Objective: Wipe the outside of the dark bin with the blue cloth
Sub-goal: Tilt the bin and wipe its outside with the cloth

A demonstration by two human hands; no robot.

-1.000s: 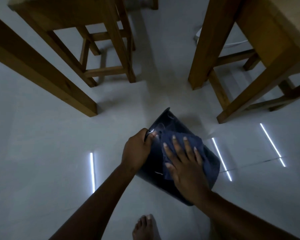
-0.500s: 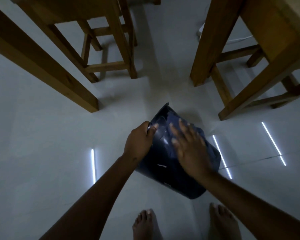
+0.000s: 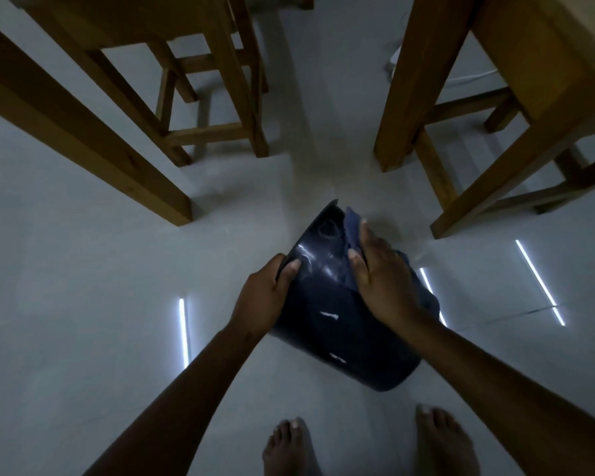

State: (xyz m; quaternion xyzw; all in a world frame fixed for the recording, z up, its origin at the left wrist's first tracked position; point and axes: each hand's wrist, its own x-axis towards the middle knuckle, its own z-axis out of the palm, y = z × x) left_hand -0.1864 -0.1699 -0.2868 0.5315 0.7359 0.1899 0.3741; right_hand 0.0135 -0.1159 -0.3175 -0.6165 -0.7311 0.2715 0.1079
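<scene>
A: What lies nearest?

B: Two bare feet (image 3: 289, 444) on the pale floor (image 3: 83, 321). Just beyond, the dark bin (image 3: 337, 324) lies tipped on that floor.

A: And the hands?

B: The left hand (image 3: 265, 297) grips the bin's rim, thumb on the outside. The right hand (image 3: 382, 280) presses flat, fingers spread, on the blue cloth (image 3: 352, 231) against the bin's right side.

A: Farther off?

B: Wooden stool legs (image 3: 227, 80) on the left, wooden table legs (image 3: 416, 80) on the right.

A pale, glossy floor (image 3: 83, 304) carries everything. On it the dark bin (image 3: 340, 331) rests tilted, with wooden furniture legs (image 3: 402, 97) standing beyond and two bare feet (image 3: 289, 448) near its closer side. Bright strips of light reflect off the surface.
</scene>
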